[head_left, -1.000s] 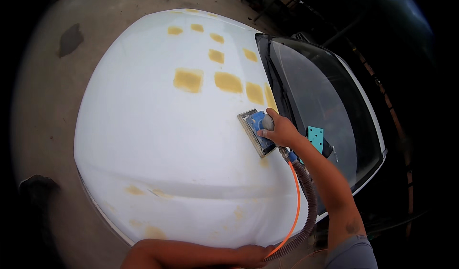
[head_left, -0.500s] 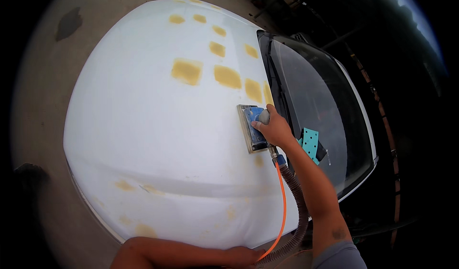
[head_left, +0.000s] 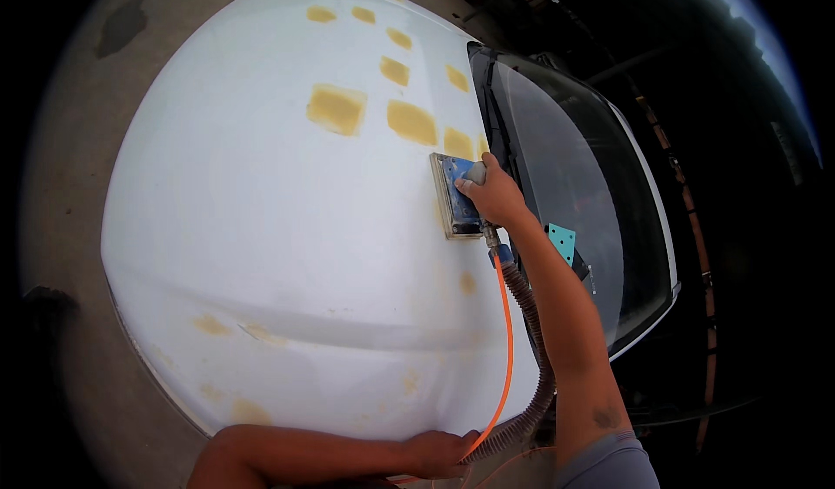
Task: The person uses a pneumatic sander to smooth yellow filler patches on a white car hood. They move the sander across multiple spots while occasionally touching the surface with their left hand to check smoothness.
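My right hand (head_left: 499,195) is wrapped round the grip of a blue rectangular pneumatic sander (head_left: 458,200). The sander's pad lies on the white car hood (head_left: 261,202), close to the windshield edge and just below a yellow filler patch (head_left: 458,142). From the sander's near end run a thin orange air line (head_left: 507,350) and a ribbed dust hose (head_left: 541,341). At the hood's near edge, my left hand (head_left: 437,453) is closed round these hoses; its fingertips are partly hidden.
Several yellow filler patches (head_left: 337,110) dot the far hood, with fainter ones (head_left: 250,412) at the near side. A turquoise perforated sanding sheet (head_left: 562,241) and a dark item lie on the windshield (head_left: 600,202). Wipers (head_left: 497,119) border the hood.
My right hand has pushed the sander away from me along the windshield edge, up to the filler patch, and the hoses followed. The whole view has also shifted slightly.
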The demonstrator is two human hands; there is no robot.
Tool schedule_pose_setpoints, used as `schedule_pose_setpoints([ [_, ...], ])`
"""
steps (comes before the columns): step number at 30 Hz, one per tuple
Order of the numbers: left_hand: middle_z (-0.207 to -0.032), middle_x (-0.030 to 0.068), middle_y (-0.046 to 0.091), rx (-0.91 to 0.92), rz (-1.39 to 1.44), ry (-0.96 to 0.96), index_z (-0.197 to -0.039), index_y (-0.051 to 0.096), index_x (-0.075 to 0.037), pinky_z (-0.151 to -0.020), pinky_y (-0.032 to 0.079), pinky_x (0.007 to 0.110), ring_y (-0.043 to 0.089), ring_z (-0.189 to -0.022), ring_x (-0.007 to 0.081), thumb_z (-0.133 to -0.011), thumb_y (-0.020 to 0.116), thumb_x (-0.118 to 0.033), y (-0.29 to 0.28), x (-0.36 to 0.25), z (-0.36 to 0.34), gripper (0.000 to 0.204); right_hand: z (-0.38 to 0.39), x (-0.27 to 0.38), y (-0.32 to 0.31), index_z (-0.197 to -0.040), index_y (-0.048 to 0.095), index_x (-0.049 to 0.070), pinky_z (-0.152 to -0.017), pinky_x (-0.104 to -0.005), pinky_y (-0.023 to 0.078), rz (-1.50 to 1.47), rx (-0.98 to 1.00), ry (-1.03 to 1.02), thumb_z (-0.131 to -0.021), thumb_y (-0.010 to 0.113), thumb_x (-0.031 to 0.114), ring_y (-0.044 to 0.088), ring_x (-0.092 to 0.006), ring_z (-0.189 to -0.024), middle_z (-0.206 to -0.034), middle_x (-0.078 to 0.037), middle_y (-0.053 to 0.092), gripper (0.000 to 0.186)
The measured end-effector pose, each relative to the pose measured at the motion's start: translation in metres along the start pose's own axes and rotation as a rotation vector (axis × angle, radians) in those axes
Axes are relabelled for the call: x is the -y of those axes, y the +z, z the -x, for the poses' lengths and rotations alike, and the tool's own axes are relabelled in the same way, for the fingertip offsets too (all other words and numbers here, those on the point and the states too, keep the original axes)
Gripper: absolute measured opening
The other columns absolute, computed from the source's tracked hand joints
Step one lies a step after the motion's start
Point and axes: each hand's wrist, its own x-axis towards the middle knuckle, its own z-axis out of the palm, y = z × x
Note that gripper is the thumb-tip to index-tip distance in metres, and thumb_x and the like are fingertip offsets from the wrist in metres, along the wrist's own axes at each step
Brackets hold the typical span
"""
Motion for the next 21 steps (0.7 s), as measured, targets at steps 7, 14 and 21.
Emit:
schedule_pose_setpoints([
  [7,-0.088,0.0258,0.07,0.114,-0.016,-0.04,-0.132,0.038,-0.002,-0.074,0.054,0.059,0.069,-0.083,0.0497,-0.098,0.061,-0.032,0.014,-0.001,0.002,0.051,0.032,-0.035,-0.004,-0.162,0.033,-0.004,-0.109,-0.0448,0.05,0.042,0.0,0.032,-0.094,0.078,0.045,0.066,-0.0423,-0.128,-0.141,-0.032,0.064,0.095],
  [14,-0.089,0.027,0.071,0.078,0.005,-0.048,-0.142,0.035,0.003,-0.074,0.055,0.058,0.069,-0.084,0.051,-0.097,0.061,-0.03,-0.005,-0.004,-0.002,0.061,0.002,-0.025,-0.004,-0.157,0.04,-0.003,-0.103,-0.0469,0.053,0.035,-0.019,0.0,-0.093,0.077,0.041,0.068,-0.0449,-0.121,-0.132,-0.032,0.068,0.086],
  [21,-0.091,0.0279,0.071,0.19,-0.026,0.018,-0.138,0.038,-0.001,-0.078,0.053,0.06,0.069,-0.086,0.0506,-0.097,0.059,-0.026,0.016,0.005,0.005,0.052,0.048,-0.03,-0.004,-0.157,0.038,-0.005,-0.103,-0.0463,0.053,0.026,0.014,0.043,-0.093,0.078,0.037,0.069,-0.0447,-0.119,-0.13,-0.033,0.068,0.086],
])
